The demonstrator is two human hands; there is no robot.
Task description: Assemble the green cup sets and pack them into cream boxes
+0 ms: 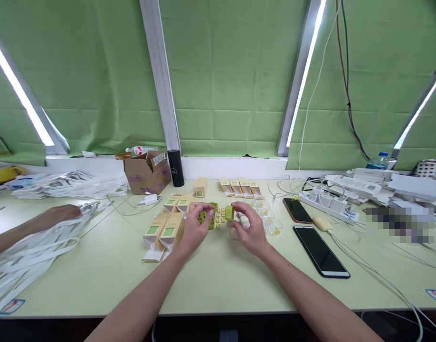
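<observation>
A green piece [230, 213] sits just right of the small yellow pieces [221, 217], pinched between the right hand's [252, 227] thumb and fingers. Left of the yellow pieces, the left hand [195, 229] curls its fingers narrowly by more green pieces [211, 224]; I cannot tell whether it grips one. Farther left of them lie cartons [173, 224]; well right, a phone [321, 251].

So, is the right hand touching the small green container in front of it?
Touching: the head view shows the right hand with fingertips meeting the edge of the small green container, no gap visible.
</observation>
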